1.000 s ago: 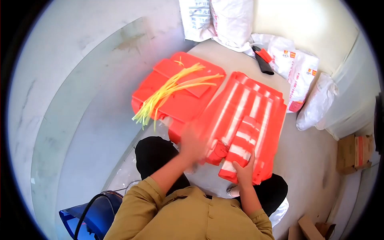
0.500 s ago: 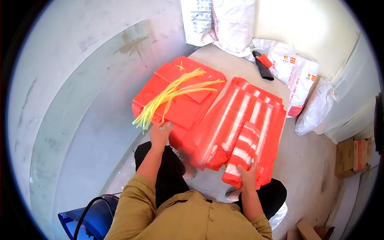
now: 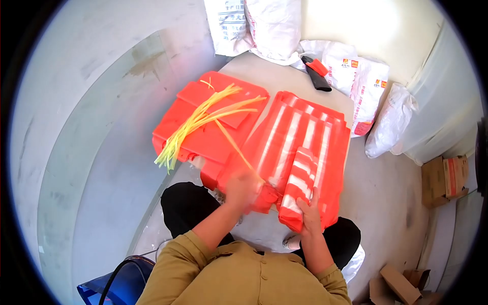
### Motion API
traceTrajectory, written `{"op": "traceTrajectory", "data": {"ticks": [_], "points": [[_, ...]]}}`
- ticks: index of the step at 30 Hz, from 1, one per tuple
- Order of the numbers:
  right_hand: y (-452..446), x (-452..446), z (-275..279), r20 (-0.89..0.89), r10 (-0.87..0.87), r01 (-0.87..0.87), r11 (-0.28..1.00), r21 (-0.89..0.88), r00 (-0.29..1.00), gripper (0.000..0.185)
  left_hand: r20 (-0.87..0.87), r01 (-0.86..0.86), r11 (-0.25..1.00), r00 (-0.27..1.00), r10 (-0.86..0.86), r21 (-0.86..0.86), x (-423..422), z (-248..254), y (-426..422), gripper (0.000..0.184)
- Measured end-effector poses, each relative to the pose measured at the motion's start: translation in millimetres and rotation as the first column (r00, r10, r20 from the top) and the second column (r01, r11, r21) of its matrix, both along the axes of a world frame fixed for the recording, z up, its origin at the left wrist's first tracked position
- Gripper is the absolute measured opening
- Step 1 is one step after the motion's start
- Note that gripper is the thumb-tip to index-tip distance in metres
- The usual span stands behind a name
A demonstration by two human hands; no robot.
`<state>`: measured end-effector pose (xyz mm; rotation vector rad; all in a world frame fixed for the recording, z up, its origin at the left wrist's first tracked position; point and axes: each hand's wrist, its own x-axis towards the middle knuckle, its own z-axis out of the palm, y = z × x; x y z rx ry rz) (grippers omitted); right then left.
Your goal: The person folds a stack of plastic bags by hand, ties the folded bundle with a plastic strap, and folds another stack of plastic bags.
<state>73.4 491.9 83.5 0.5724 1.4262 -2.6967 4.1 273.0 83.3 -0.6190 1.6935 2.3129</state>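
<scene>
- Two hands of mine are over the counter (image 3: 272, 69): the right hand (image 3: 311, 217) is on the roll, the left hand (image 3: 241, 190) is beside it.
- The roll (image 3: 299, 182), striped red and white, lies slanted on the striped stack (image 3: 292, 127), with its lower end toward me.
- My right fingers are closed on the lower part of the roll, the thumb over its top and the others along the outer side.
- My left fingers are blurred. One yellow strip (image 3: 231, 140) runs down toward them, but I cannot tell how firmly they hold it, or if they are closed.
- A small red piece (image 3: 269, 195) lies between my left hand and the roll.
- The roll looks to me light and soft, like thin plastic in many layers. I judge that it will bend rather than break, and may open if I hold only one layer.
- Best, I think, is to take it around its full thickness near the middle, with a moderate squeeze, because the surface looks smooth and the layers can slip.
- The strip seems thin and flexible. I would pinch it near its end, and pull gently, so that the bunch (image 3: 195, 122) on the red stack (image 3: 175, 114) is not dragged along.
</scene>
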Motion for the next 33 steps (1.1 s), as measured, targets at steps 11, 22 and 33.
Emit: {"op": "traceTrajectory", "data": {"ticks": [11, 22, 33], "points": [[-8, -9, 17, -0.076, 0.034, -0.035, 0.999, -0.008, 0.997, 0.089, -0.285, 0.502, 0.842, 0.792, -0.54, -0.198, 69, -82, 75, 0.035], [12, -17, -7, 0.189, 0.238, -0.283, 0.922, 0.266, 0.953, 0.094, -0.473, 0.506, 0.847, 0.714, -0.517, -0.161, 51, -98, 83, 0.039], [31, -8, 1, 0.321, 0.461, -0.405, 0.093, 0.91, 0.827, 0.081, 0.074, 0.474, 0.711, 0.804, -0.59, 0.52, 49, -64, 70, 0.037]]}}
